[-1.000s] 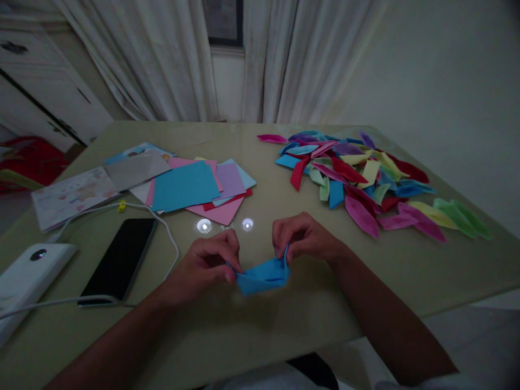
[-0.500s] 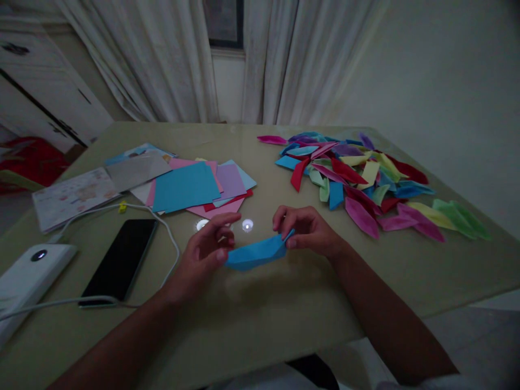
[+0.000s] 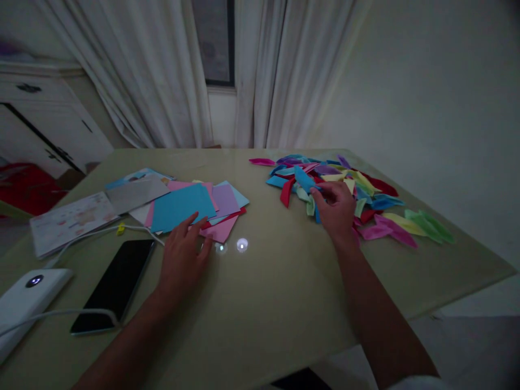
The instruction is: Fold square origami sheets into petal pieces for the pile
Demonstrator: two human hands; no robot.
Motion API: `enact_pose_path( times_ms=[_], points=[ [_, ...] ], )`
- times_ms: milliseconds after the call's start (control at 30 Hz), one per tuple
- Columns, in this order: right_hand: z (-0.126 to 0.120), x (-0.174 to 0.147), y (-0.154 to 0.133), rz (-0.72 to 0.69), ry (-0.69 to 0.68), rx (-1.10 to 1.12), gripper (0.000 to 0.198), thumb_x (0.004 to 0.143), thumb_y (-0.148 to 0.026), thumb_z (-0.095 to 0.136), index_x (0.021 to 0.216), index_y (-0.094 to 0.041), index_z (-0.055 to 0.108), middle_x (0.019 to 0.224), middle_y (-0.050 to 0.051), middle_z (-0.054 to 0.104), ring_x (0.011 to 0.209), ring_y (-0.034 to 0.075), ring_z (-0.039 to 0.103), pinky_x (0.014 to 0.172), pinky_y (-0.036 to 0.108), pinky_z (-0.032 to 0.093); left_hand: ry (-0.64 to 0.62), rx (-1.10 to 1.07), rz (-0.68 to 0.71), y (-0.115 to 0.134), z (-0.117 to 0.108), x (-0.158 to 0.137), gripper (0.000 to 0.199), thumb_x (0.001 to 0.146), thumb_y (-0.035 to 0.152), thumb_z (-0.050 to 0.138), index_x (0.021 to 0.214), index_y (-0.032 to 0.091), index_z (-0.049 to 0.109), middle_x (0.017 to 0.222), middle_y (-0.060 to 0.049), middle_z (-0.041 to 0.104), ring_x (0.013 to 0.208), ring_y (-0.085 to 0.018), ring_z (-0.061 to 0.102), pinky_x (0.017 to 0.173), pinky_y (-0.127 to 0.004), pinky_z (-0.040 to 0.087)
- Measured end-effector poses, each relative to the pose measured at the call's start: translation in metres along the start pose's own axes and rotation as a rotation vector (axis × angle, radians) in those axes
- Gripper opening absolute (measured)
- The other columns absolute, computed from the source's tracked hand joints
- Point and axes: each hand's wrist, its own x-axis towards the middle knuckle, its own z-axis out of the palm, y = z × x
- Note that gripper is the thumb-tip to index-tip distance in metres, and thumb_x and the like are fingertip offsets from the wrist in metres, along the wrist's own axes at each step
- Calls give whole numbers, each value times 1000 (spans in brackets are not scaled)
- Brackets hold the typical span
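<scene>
My right hand pinches a blue folded paper boat over the near left part of a heap of folded paper pieces in many colours. The fingers hide the boat's right end. On the left, my left hand is open, fingers spread, at the near edge of a stack of coloured paper sheets. Its fingertips overlap the blue top sheet; whether they press on it I cannot tell. Pink, purple and red sheets stick out from beneath.
A black phone lies left of my left forearm, with a white power bank and a white cable beside it. Behind them are a printed booklet and a grey sheet. Curtains hang beyond the table.
My right hand has carried the blue paper boat from the middle of the table to the heap. My left hand has let go of it and moved left to the sheets.
</scene>
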Motion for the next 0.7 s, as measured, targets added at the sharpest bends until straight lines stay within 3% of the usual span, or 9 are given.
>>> enact_pose_path(
  times_ms=[100,200,300,467,600,700],
  points=[
    [13,34,4,-68,-50,-147,13,91,-28,76,98,-18,79,106,11,72,92,26,70,93,44,60,-64,222,-27,-13,10,1,63,107,46,44,158,9,52,170,-24,45,158,-42,40,126,-58,35],
    [28,70,5,-14,-184,-315,15,93,-20,70,103,-13,79,114,17,70,100,29,71,99,45,58,-130,294,-39,-17,14,2,65,107,46,44,159,7,51,160,-25,56,148,-42,52,122,-56,39],
    [38,86,2,27,-317,-405,27,95,-17,66,119,-10,76,136,23,62,114,34,68,104,48,54,-153,324,-23,-16,10,3,58,107,47,47,151,12,60,147,-20,67,132,-40,63,113,-51,47],
    [68,53,-20,-23,-541,-318,23,100,-23,66,117,-14,78,132,18,68,121,31,67,107,42,50,-170,332,3,-12,5,4,45,107,43,49,134,17,73,134,-17,71,118,-36,67,101,-47,52],
    [115,13,-46,17,-802,-189,13,97,-29,76,102,-18,81,105,8,80,95,20,73,90,29,52,-147,349,24,-13,11,3,50,108,40,47,148,16,65,150,-20,66,134,-39,62,113,-52,47],
    [151,-5,-60,126,-872,-136,20,93,-36,81,98,-17,81,105,10,82,94,21,73,84,28,51,-140,371,59,-13,14,1,51,109,37,46,153,18,62,161,-20,58,148,-40,53,123,-56,40]
  ],
)
